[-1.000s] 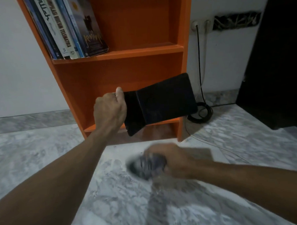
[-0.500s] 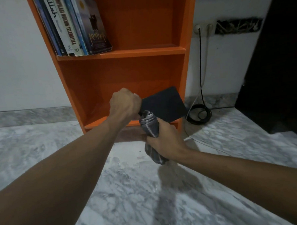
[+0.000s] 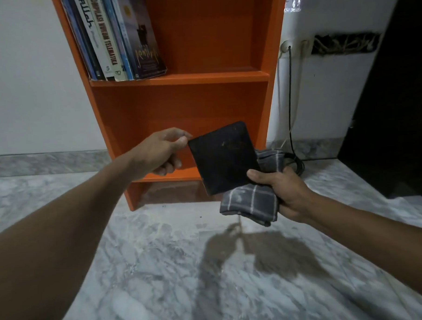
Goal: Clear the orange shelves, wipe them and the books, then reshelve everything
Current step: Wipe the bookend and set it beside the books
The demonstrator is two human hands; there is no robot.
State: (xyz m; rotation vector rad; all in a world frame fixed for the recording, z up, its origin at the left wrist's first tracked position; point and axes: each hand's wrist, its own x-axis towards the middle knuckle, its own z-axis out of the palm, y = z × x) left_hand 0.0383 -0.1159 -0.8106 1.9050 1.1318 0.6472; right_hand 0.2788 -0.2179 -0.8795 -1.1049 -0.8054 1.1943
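I have my right hand [image 3: 285,194] wrapped round two things at once. My thumb lies flat across the lower right corner of the black book [image 3: 223,159], and the grey checked cloth [image 3: 251,202] is bunched between my palm and the book's back, spilling out below my fingers and above my knuckles. The book is tilted, its top edge leaning away to the left of my thumb.

My left hand [image 3: 160,153] is at the book's upper left corner. The thumb tip meets that corner and the fingers [image 3: 168,165] curl loosely beneath, but I cannot tell whether they pinch the corner or only touch it.

Just beyond both sets of fingertips stands the orange shelf unit [image 3: 202,104]. Its lower compartment is open behind the book, and the front edge of its bottom board runs under my left fingers. Above them, on the upper board, a row of books [image 3: 118,43] leans against the left side panel, with bare orange board to their right.

Below my hands is marble floor [image 3: 149,271]. Past my right knuckles a black cable [image 3: 290,96] hangs down the wall.
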